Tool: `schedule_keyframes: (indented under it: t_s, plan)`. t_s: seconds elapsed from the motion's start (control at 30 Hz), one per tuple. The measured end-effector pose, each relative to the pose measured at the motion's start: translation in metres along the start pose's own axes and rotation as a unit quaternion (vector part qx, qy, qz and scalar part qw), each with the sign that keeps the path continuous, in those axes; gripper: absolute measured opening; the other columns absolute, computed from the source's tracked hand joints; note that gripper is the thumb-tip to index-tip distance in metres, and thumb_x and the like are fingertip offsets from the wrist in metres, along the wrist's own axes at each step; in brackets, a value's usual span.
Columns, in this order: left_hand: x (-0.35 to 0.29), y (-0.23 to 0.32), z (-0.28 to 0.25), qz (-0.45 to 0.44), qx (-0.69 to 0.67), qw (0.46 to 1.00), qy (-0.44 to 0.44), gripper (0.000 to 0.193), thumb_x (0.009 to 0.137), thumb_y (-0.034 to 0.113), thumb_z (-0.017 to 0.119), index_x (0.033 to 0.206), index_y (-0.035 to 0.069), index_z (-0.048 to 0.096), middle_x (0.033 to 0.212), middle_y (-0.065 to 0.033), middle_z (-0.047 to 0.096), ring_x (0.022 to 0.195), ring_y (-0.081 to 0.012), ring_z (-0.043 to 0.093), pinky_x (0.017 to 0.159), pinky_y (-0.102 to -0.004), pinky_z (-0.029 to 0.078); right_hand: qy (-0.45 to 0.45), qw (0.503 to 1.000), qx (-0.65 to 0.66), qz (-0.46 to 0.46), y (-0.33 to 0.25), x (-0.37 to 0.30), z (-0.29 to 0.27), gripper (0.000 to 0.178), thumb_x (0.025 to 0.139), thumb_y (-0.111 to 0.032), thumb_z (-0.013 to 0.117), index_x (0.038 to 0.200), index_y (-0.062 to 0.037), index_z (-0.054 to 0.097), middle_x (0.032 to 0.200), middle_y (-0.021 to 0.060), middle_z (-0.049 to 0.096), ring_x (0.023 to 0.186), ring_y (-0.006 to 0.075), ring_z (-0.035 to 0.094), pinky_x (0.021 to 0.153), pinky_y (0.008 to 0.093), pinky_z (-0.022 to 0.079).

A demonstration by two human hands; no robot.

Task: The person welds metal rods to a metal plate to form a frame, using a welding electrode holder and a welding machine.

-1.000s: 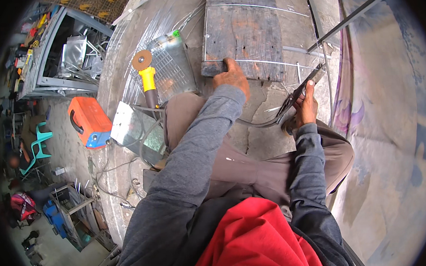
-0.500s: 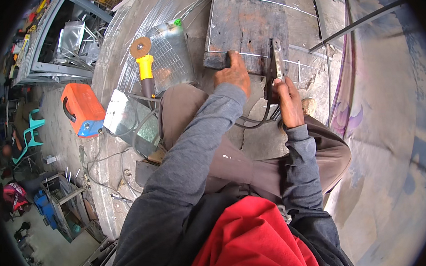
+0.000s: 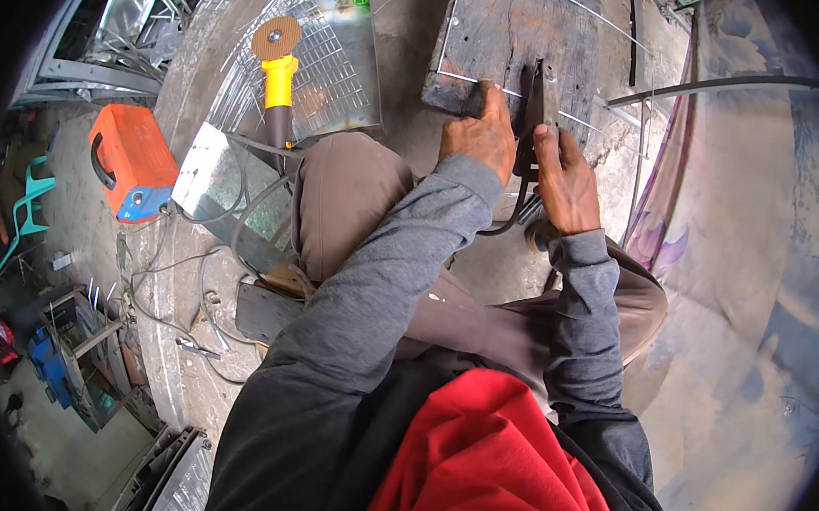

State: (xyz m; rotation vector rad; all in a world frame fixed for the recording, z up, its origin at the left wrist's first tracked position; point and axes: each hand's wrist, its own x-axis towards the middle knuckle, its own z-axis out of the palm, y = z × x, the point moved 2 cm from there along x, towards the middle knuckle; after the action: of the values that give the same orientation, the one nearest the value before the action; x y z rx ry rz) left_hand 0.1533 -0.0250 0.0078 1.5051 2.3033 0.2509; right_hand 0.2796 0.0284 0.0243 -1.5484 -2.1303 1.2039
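Note:
On the wooden board (image 3: pixel 517 34), dark and scorched, lies a thin bent metal rod (image 3: pixel 469 77) along the near edge and up the side. My left hand (image 3: pixel 480 144) rests at that near edge, index finger stretched out onto the rod, the other fingers partly curled and hidden underneath. My right hand (image 3: pixel 568 183) grips a long metal clamp (image 3: pixel 549 99), thumb on top; a black cable (image 3: pixel 507 225) runs down from it. The clamp's far end lies over the board's near edge, close to the rod. Whether its jaws bite on anything, I cannot tell.
Left of the board, a yellow angle grinder (image 3: pixel 279 82) with a brown disc lies on wire mesh (image 3: pixel 325 62). An orange machine (image 3: pixel 134 161) stands farther left, near a shiny metal sheet (image 3: pixel 219 174) and loose cables. A long metal bar (image 3: pixel 721 87) extends at right, beside a hanging sheet (image 3: pixel 758 212).
The view has shifted, so the board sits higher and farther right. My left index finger stays on the rod. My right hand keeps hold of the clamp, which has turned somewhat.

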Motion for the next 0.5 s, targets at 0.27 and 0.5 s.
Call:
schedule_keyframes:
  t_s: [0.27, 0.5]
  plan:
    - [-0.001, -0.003, -0.002, 0.008, 0.038, 0.999, -0.017, 0.065, 0.085, 0.009, 0.054, 0.144, -0.009, 0.030, 0.151, -0.0217, 0.029, 0.088, -0.0302, 0.071, 0.078, -0.0377, 0.055, 0.025, 0.996, -0.082, 0.001, -0.015, 0.004, -0.007, 0.044, 0.097, -0.039, 0.055, 0.109, 0.0025, 0.063, 0.066, 0.0192, 0.065, 0.068, 0.0301, 0.069, 0.063, 0.0397, 0.051]
    - [-0.001, -0.002, -0.008, 0.021, 0.051, 0.998, -0.044, 0.063, 0.088, 0.010, 0.053, 0.144, -0.009, 0.030, 0.150, -0.0207, 0.030, 0.087, -0.0285, 0.071, 0.077, -0.0374, 0.056, 0.076, 0.994, -0.042, -0.070, 0.014, 0.016, -0.007, 0.044, 0.097, -0.039, 0.059, 0.133, -0.0136, 0.052, 0.082, 0.0034, 0.060, 0.068, 0.0083, 0.058, 0.048, 0.0235, 0.045]
